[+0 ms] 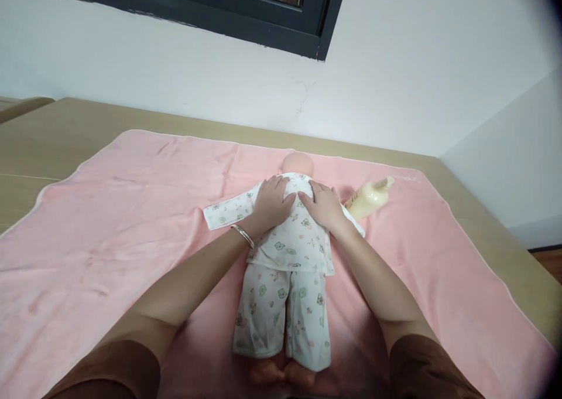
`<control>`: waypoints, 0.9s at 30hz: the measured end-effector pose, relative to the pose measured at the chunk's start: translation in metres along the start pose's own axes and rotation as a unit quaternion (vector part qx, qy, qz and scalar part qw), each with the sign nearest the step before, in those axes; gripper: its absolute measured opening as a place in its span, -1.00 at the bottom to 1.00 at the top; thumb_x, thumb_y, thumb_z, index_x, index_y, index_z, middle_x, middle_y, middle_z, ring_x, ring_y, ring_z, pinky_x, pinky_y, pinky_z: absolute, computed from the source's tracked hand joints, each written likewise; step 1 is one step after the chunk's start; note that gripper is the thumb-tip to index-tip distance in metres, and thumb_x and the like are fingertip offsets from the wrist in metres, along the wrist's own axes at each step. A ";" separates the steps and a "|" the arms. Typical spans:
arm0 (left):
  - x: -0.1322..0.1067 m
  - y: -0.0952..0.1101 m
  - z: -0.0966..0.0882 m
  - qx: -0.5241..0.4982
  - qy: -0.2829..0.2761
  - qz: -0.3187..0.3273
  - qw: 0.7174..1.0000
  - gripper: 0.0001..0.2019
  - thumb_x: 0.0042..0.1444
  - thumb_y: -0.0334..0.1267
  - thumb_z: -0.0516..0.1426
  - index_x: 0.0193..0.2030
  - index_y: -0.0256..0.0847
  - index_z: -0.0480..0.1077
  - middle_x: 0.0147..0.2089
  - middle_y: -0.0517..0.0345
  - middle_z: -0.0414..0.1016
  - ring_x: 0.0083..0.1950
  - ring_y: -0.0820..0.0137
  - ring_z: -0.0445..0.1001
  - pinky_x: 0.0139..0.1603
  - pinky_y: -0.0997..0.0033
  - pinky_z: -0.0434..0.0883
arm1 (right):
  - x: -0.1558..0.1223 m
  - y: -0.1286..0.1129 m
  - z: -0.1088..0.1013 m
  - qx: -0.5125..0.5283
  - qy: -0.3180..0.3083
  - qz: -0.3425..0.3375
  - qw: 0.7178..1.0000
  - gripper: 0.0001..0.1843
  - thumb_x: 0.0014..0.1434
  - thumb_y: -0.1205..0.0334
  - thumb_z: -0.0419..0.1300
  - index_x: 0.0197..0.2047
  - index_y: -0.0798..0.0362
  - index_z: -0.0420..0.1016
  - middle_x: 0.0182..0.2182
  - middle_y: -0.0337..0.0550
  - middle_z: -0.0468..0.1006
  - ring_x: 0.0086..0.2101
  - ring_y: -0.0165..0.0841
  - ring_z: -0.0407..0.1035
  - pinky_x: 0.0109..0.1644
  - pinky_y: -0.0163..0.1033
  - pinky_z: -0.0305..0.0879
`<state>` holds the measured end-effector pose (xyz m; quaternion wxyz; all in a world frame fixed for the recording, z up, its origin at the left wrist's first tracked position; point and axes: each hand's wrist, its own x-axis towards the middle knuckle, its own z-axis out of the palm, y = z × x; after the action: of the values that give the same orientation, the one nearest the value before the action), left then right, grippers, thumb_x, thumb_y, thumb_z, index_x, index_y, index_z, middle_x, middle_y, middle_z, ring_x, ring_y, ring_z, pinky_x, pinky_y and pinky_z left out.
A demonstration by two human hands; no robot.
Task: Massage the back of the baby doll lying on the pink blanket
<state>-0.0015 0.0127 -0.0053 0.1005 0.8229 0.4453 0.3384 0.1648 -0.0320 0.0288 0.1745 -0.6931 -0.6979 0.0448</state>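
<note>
A baby doll in white printed pyjamas lies lengthwise on a pink blanket, its bare head pointing away from me and its feet near me. My left hand lies flat on the doll's left shoulder, fingers stretched out, a bangle on the wrist. My right hand rests flat on the right shoulder, fingers spread. Neither hand holds anything.
A cream bottle lies on its side on the blanket just right of the doll's shoulder. The blanket covers a tan wooden table that stands against a white wall, under a dark window frame.
</note>
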 end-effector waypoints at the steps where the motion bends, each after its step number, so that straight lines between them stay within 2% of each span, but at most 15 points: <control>1: 0.001 -0.001 0.001 0.000 0.002 0.000 1.000 -0.57 0.27 -0.19 -0.01 0.21 -0.30 0.34 0.24 -0.22 0.42 0.31 0.00 0.31 0.37 -0.15 0.18 | 0.001 0.002 0.001 0.009 -0.002 -0.004 1.000 -0.38 0.39 -0.08 -0.03 0.33 0.17 0.25 0.19 0.19 0.45 0.20 0.04 0.30 0.37 0.33 -0.13; 3: 0.001 -0.002 0.001 0.003 0.015 0.007 1.000 -0.58 0.27 -0.20 0.00 0.21 -0.31 0.35 0.25 -0.22 0.41 0.31 0.00 0.32 0.38 -0.13 0.18 | 0.001 0.002 0.003 0.010 0.005 -0.016 1.000 -0.40 0.41 -0.04 -0.05 0.36 0.15 0.22 0.25 0.18 0.40 0.24 0.04 0.24 0.38 0.40 -0.22; 5: -0.001 -0.001 0.001 0.000 0.031 0.032 0.999 -0.60 0.27 -0.23 0.00 0.18 -0.30 0.37 0.22 -0.20 0.45 0.28 0.05 0.36 0.38 -0.08 0.20 | -0.003 -0.002 0.004 -0.006 0.016 -0.034 0.999 -0.45 0.44 0.04 -0.09 0.36 0.15 0.22 0.27 0.19 0.36 0.26 0.03 0.21 0.37 0.42 -0.21; 9: -0.005 0.006 -0.004 -0.012 0.060 0.082 0.995 -0.67 0.28 -0.30 -0.02 0.08 -0.23 0.45 0.13 -0.13 0.51 0.20 0.15 0.44 0.31 0.05 0.32 | -0.013 -0.016 0.004 -0.059 0.042 -0.056 0.996 -0.49 0.45 0.18 -0.16 0.30 0.23 0.30 0.25 0.24 0.39 0.26 0.02 0.23 0.38 0.30 -0.12; 13: -0.012 0.013 -0.007 0.018 0.085 0.051 0.995 -0.73 0.29 -0.26 0.01 -0.03 -0.23 0.49 0.07 -0.15 0.54 0.14 0.11 0.47 0.20 0.07 0.40 | -0.024 -0.028 0.003 -0.111 0.071 -0.062 0.989 -0.46 0.45 0.19 -0.19 0.26 0.36 0.34 0.16 0.36 0.46 0.18 0.04 0.33 0.37 0.19 -0.05; 17: -0.010 0.009 -0.004 0.033 0.074 0.015 0.997 -0.66 0.25 -0.24 0.03 0.08 -0.32 0.43 0.10 -0.23 0.51 0.17 0.04 0.43 0.23 0.04 0.37 | -0.027 -0.030 0.004 -0.129 0.084 -0.041 0.987 -0.47 0.45 0.18 -0.19 0.20 0.33 0.40 0.06 0.32 0.55 0.07 0.04 0.43 0.35 0.19 -0.02; 20: -0.004 0.001 0.000 0.023 0.040 0.030 0.998 -0.60 0.26 -0.24 0.01 0.17 -0.34 0.37 0.15 -0.22 0.47 0.21 0.04 0.39 0.29 -0.01 0.32 | -0.018 -0.020 0.006 -0.095 0.064 -0.033 0.993 -0.49 0.42 0.16 -0.12 0.27 0.26 0.33 0.17 0.24 0.48 0.18 0.03 0.33 0.35 0.18 0.01; 23: -0.001 -0.002 0.000 0.047 0.032 0.065 0.996 -0.59 0.30 -0.24 -0.04 0.21 -0.36 0.34 0.19 -0.21 0.45 0.23 0.05 0.37 0.31 -0.07 0.28 | -0.007 -0.009 0.005 -0.071 0.013 -0.055 0.996 -0.42 0.39 0.20 -0.12 0.40 0.25 0.15 0.32 0.20 0.29 0.31 -0.01 0.14 0.37 0.16 0.01; 25: -0.001 0.000 -0.002 0.064 0.036 0.109 0.991 -0.60 0.33 -0.28 -0.07 0.20 -0.37 0.35 0.17 -0.20 0.47 0.22 0.08 0.39 0.32 -0.04 0.29 | -0.003 -0.006 0.004 -0.074 -0.011 -0.077 0.994 -0.40 0.39 0.25 -0.14 0.43 0.24 0.09 0.34 0.20 0.25 0.34 -0.03 0.10 0.37 0.14 0.00; 27: -0.003 0.004 -0.004 0.071 0.050 0.140 0.986 -0.63 0.33 -0.32 -0.08 0.16 -0.37 0.39 0.13 -0.19 0.51 0.18 0.13 0.43 0.30 0.04 0.34 | -0.006 -0.010 0.002 -0.088 -0.014 -0.085 0.992 -0.41 0.38 0.28 -0.14 0.42 0.23 0.11 0.33 0.21 0.27 0.33 -0.04 0.12 0.37 0.12 0.01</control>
<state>-0.0026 0.0069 -0.0018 -0.0290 0.8642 0.3528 0.3575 0.1549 -0.0374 0.0288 0.1065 -0.6433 -0.7578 -0.0219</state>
